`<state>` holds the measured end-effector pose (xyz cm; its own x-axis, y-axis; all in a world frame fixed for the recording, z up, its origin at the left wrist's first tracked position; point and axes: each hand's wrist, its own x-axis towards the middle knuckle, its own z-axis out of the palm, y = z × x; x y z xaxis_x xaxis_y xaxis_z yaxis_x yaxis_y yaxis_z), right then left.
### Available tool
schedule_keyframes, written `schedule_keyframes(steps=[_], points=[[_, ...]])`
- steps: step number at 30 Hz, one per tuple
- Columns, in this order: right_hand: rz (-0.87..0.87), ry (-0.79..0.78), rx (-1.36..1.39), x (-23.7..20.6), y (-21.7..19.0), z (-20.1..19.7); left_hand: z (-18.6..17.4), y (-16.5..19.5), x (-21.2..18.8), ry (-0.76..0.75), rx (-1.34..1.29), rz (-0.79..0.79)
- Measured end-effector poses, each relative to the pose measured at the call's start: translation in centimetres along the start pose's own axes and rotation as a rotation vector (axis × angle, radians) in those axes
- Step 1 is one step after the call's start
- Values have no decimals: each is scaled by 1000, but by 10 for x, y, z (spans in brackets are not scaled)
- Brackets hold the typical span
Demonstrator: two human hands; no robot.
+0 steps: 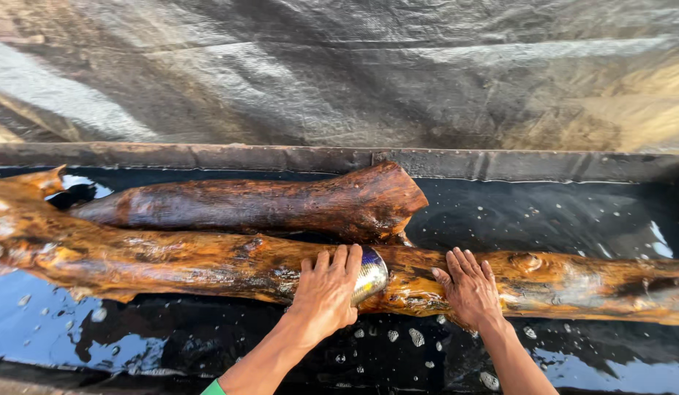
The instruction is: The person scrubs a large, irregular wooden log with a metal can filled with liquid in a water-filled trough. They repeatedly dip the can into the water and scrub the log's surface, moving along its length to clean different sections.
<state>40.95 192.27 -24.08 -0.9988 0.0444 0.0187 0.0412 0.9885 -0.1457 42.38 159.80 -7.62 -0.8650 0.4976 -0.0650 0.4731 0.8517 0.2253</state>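
Over a shallow trough of dark water [559, 212], the left hand [326, 292] presses a shiny metal scrubber [372, 273] against a long wet log [171, 263], while the right hand [470, 289] lies flat and open on it, a shorter log [266, 205] lying just behind.

Warm, low daylight falls from the right, gilding the plastic sheet [588, 95] at the upper right and leaving its left side grey. The wet log [171, 260] shines with small glints. The dark water [54, 336] mirrors pale sky in bright patches. Focus is sharp at centre; the edges bend and soften slightly.
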Motion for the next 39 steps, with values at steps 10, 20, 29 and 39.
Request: schedule_keyframes(steps=[10,20,29,39], points=[[-27,9,13,-4,34,-1,36,19,-83,-228,-532,-302],[-51,48,22,-10,16,-4,146,-45,-69,-390,-230,-174],[-13,33,58,-12,10,-18,182,-54,-40,-423,-198,-146],[18,24,83,-18,13,-31,223,-53,-19,-404,-330,-106]])
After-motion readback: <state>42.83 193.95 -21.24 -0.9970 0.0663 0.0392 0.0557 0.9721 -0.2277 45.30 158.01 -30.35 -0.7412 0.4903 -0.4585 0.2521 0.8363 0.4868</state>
